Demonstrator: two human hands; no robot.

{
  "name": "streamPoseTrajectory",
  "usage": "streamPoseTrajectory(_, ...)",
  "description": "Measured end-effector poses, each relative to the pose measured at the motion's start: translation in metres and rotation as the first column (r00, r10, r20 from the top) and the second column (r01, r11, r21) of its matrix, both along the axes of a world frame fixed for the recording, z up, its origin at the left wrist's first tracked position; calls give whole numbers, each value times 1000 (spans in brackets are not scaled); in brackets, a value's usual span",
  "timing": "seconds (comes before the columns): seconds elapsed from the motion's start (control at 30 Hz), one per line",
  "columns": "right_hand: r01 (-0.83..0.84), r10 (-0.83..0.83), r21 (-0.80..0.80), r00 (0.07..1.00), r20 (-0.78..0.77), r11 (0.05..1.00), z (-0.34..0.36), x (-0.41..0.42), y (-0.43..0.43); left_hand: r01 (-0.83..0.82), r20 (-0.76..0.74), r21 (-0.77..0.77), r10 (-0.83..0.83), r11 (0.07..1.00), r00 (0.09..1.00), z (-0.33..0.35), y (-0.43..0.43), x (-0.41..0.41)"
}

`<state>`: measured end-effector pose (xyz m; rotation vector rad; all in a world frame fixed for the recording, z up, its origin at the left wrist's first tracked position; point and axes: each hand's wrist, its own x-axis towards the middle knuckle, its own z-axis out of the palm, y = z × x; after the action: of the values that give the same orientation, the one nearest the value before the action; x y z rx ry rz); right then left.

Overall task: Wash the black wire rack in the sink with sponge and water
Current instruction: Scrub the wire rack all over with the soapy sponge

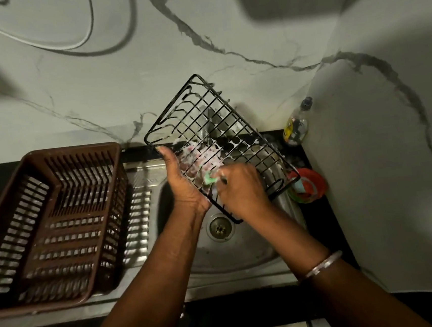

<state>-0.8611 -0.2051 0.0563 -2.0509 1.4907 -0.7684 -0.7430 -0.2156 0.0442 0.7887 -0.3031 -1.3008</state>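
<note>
The black wire rack [206,116] is held tilted above the steel sink [247,255], its far end raised toward the wall and white suds on its wires. My left hand [182,182] grips the rack's left edge from below. My right hand [242,188] presses a green sponge [209,179] against the rack's lower part. Foam and something pinkish show through the grid behind the wires. The sink's drain [220,227] lies below the rack's near corner.
A brown plastic dish basket [43,222] stands on the steel drainboard at the left. A clear bottle with a dark cap [298,123] and a red and green bowl [309,184] sit at the sink's right, by the marble wall.
</note>
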Motion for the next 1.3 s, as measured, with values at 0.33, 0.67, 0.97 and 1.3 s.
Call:
streamPoseTrajectory(0.33, -15, 17, -28, 997, 81, 1000, -3, 1, 15, 12, 88, -6, -11, 1000, 996, 13, -2, 3)
streamPoseTrajectory(0.67, -158, 165, -185, 986, 20, 970, -20, -1, 26, 170, 94, 123, -182, 978, 979, 25, -8, 4)
streamPoseTrajectory(0.97, 75, -25, -309, 986, 162, 948, -12, 20, 26, 317, 232, 79, -326, 945, 916, 7, -2, -4)
streamPoseTrajectory(1.3, 208, -220, 82, 954, 202, 975, 7, -15, -6, 218, 267, 185, -263, 958, 927, 12, 15, -11)
